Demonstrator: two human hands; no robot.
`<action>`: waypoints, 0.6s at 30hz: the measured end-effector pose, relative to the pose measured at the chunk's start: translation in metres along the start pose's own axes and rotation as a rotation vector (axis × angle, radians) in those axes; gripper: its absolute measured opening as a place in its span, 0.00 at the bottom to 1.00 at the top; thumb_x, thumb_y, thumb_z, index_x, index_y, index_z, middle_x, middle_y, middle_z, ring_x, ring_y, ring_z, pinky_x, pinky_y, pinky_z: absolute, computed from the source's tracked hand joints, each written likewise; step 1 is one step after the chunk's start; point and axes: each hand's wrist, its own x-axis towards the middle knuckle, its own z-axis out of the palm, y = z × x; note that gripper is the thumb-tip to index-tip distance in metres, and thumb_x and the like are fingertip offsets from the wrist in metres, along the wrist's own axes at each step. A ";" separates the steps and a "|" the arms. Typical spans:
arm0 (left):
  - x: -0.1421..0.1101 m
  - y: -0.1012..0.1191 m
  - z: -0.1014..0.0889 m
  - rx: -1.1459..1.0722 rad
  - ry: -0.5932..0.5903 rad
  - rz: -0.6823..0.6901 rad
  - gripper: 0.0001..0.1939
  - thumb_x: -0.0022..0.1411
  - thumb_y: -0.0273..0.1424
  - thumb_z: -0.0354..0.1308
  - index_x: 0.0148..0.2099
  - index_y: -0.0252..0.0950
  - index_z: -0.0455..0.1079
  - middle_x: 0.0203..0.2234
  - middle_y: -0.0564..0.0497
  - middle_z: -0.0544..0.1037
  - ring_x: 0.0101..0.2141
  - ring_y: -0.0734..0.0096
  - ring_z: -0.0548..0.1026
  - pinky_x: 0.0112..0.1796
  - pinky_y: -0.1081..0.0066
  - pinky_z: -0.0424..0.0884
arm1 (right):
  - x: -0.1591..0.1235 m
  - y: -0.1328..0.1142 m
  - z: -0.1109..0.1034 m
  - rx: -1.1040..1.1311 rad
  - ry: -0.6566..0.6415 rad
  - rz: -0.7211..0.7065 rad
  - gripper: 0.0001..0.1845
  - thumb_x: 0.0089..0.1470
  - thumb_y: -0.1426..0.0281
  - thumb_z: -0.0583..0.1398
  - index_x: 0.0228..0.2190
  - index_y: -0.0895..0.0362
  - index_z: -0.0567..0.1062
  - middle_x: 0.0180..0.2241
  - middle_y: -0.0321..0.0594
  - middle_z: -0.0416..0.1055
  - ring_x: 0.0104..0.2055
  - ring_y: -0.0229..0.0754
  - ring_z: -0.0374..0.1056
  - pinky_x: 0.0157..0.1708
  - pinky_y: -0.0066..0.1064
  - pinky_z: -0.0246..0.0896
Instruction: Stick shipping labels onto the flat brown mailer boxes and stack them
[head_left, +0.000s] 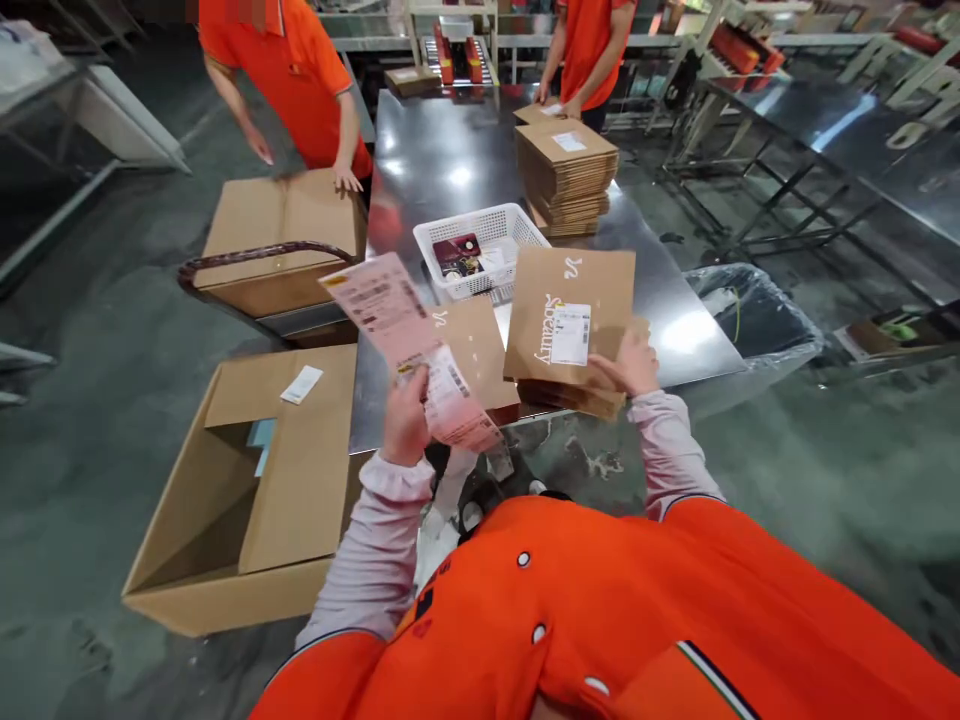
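Observation:
A strip of pink-backed printed shipping labels (386, 305) hangs from my left hand (406, 415), which is closed on its middle, left of the table's near edge. My right hand (634, 365) is at the lower right corner of a flat brown cardboard mailer (529, 320). Its thumb lies on the mailer beside a white shipping label (570, 335), and the other fingers are by the right edge, partly hidden. Beneath that mailer are more flat mailers (570, 397). Another brown mailer (472, 345) lies to the left, partly behind the strip.
On the metal table (427, 150) stand a white plastic basket (529, 228) with dark printed cards and a stack of mailers (566, 170). An open carton (311, 480) sits at left. A lined bin (772, 330) is at right. Two co-workers in orange (289, 80) stand across.

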 end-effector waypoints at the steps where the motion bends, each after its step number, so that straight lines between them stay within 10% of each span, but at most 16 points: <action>1: -0.011 -0.011 0.003 0.039 -0.033 -0.018 0.20 0.53 0.41 0.65 0.43 0.32 0.73 0.39 0.47 0.81 0.44 0.59 0.77 0.43 0.67 0.73 | -0.007 -0.013 0.004 0.058 -0.101 -0.038 0.52 0.44 0.46 0.66 0.60 0.67 0.61 0.58 0.67 0.62 0.62 0.64 0.59 0.59 0.56 0.56; 4: -0.039 -0.042 0.007 0.119 -0.140 -0.120 0.25 0.50 0.45 0.66 0.44 0.31 0.75 0.37 0.44 0.81 0.40 0.57 0.78 0.40 0.65 0.74 | -0.037 -0.072 0.036 0.595 -0.467 -0.236 0.57 0.33 0.48 0.71 0.60 0.59 0.61 0.58 0.56 0.64 0.59 0.58 0.63 0.56 0.47 0.63; 8: -0.057 -0.055 -0.007 0.243 -0.345 -0.155 0.28 0.42 0.43 0.72 0.43 0.30 0.78 0.41 0.40 0.81 0.44 0.54 0.77 0.47 0.64 0.71 | -0.074 -0.130 0.083 1.157 -0.479 -0.074 0.32 0.43 0.46 0.65 0.43 0.55 0.69 0.41 0.42 0.74 0.41 0.43 0.72 0.42 0.35 0.70; 13: -0.061 -0.043 -0.032 0.262 -0.341 -0.091 0.27 0.40 0.43 0.74 0.41 0.31 0.80 0.42 0.41 0.81 0.47 0.51 0.76 0.50 0.62 0.69 | -0.092 -0.139 0.091 1.243 -0.453 -0.008 0.32 0.34 0.54 0.72 0.39 0.53 0.67 0.33 0.34 0.71 0.34 0.38 0.69 0.34 0.29 0.69; 18: -0.068 -0.043 -0.045 0.355 -0.330 -0.167 0.22 0.40 0.43 0.74 0.32 0.30 0.79 0.30 0.43 0.81 0.38 0.51 0.78 0.42 0.63 0.73 | -0.090 -0.154 0.080 1.211 -0.799 -0.112 0.30 0.36 0.53 0.72 0.39 0.56 0.76 0.40 0.41 0.77 0.42 0.45 0.73 0.43 0.36 0.71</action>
